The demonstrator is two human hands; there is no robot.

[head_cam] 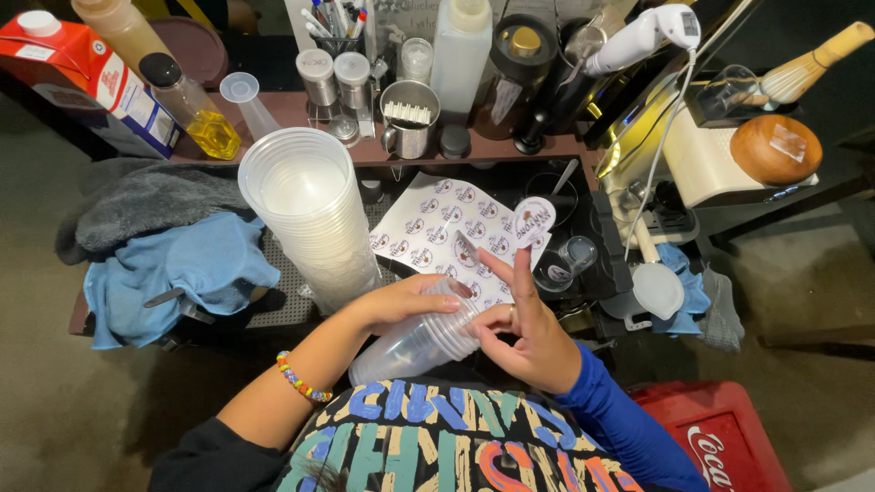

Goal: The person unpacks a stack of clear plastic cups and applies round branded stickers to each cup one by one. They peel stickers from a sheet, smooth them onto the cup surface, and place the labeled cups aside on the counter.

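At the far left we saw a red carton [68,68] on the shelf [292,105], with a bottle [193,107] of yellow liquid beside it. Below them, a grey towel [137,205] lay over a blue cloth [178,269] on the bench [273,305]. Just right of the cloths stood a tall stack of clear cups [305,214], open mouths up.

Our left hand [410,301], a bead bracelet [301,380] on its wrist, curled its fingers [444,293] around the rim end of a shorter cup stack [415,342]. That stack lay tilted across our lap, close to the body, with its rims pointing up towards the sticker sheet [437,228] on the bench. Our right hand [529,342], in a blue sleeve [620,424], touched the rims of the same stack with its thumb and lower fingers. Its upper fingers [521,273] stood spread and raised, and a round sticker [533,220] sat at the tip of one, above the sheet. We could not tell whether it was pinched or merely stuck there.

Behind the sheet stood a steel mug [408,118] and a white squeeze bottle [458,59]. Further right, a white hand blender [638,36] lay angled on the shelf, then a bamboo whisk [807,68] and a brown round lid [775,148]. A red crate [720,437] sat on the floor at the lower right.
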